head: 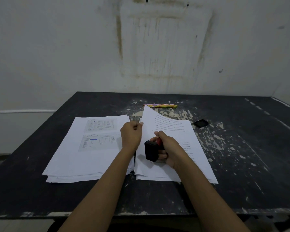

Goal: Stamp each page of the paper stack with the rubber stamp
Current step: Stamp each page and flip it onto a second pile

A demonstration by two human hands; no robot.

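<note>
Stamp: black block body with a red part showing where your fingers wrap it. Your right hand is clenched round it, and the black end sticks out at the hand's 9 o'clock side, tilted. It sits over the lower left part of the stack. You cannot tell whether it touches paper.

Stack: white sheets with printed text lines, lying on the table just to the 3 o'clock side of centre.

Your left hand pinches the left edge of the top page, which is raised and curled. Its far corner stands up at 12 o'clock, near the pencils.

Pile at 9 o'clock of the stack: loose white sheets, slightly fanned. The top one is printed with tables and a blue bar. The pile and the stack nearly meet under your left wrist.

A small black square piece lies at 2 o'clock of the stack, apart from it.

The table is dark, with paint flaked pale around 12 to 3 o'clock.
</note>
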